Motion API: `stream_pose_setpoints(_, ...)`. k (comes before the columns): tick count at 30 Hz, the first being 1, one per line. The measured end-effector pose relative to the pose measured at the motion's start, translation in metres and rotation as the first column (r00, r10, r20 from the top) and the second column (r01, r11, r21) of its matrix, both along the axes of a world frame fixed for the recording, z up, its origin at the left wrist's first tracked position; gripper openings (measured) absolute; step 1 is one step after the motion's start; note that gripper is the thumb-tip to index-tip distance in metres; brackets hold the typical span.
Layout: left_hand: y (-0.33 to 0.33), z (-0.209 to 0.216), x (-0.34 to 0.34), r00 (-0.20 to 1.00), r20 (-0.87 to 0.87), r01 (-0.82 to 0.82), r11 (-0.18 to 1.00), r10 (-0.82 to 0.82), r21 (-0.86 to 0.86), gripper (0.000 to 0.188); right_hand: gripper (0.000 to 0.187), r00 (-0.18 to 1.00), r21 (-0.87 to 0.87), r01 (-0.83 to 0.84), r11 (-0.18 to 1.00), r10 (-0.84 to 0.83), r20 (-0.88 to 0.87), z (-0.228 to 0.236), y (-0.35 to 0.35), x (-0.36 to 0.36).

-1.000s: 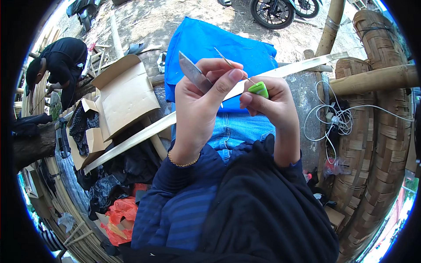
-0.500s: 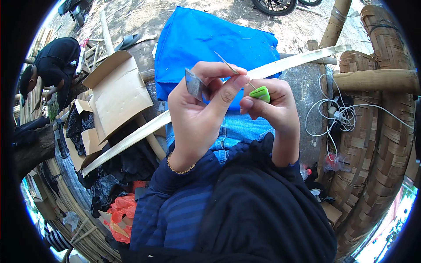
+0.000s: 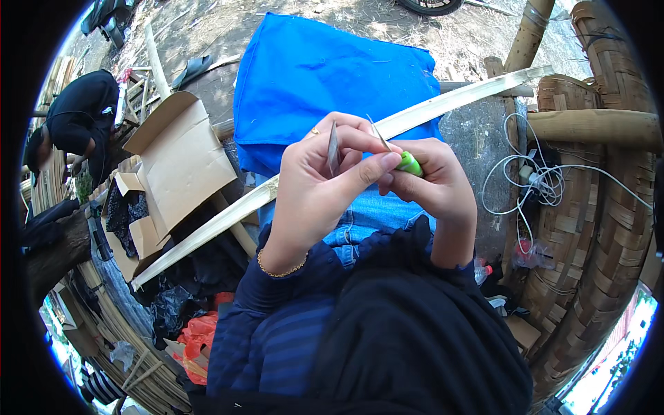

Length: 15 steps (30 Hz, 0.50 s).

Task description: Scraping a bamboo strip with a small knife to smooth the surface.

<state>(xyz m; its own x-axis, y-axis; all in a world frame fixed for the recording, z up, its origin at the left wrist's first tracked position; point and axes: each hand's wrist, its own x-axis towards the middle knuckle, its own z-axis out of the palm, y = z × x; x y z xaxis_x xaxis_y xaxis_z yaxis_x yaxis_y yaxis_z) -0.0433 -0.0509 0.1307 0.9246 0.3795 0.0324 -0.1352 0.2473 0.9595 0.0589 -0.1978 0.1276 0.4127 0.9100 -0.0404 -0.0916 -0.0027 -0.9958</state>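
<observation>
My left hand (image 3: 321, 190) is closed, thumb and forefinger pinching a thin pointed stick (image 3: 377, 130) that tilts up and away. A flat grey metal blade (image 3: 333, 151) stands nearly edge-on, tucked among the same hand's fingers. Right against those fingertips, my right hand (image 3: 439, 181) is closed on a small, bright green, rounded piece (image 3: 410, 164); its exact kind I cannot make out. The stick's lower end meets the green piece, but the fingers hide the joint. Both hands are held above my lap, over blue denim (image 3: 363, 214).
Beyond my hands lies a blue cloth (image 3: 332, 83). A long pale bamboo strip (image 3: 456, 100) runs slantwise behind them. An opened cardboard box (image 3: 183, 152) is at left, near a bent-over person (image 3: 79, 114). Coiled white cable (image 3: 536, 176) hangs by woven bamboo (image 3: 609, 207) at right.
My hands have come closer together, the left shifting slightly right. The blade has turned from broadside to nearly edge-on. The stick stands a little steeper and the green piece has turned.
</observation>
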Motion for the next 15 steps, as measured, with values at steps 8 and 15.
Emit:
stream_pose_setpoints(8, 0.007, 0.005, 0.005, 0.992, -0.122, 0.006, 0.984, -0.029, -0.180, 0.014, 0.014, 0.990, -0.069, 0.087, 0.994, -0.094, -0.106, 0.000, 0.008, -0.002)
stream_pose_setpoints(15, 0.001, -0.012, 0.007, 0.999, 0.039, -0.033, 0.995, 0.037, -0.097, 0.010, 0.011, 0.994, -0.084, 0.059, 0.995, -0.066, -0.086, -0.004, 0.007, 0.000)
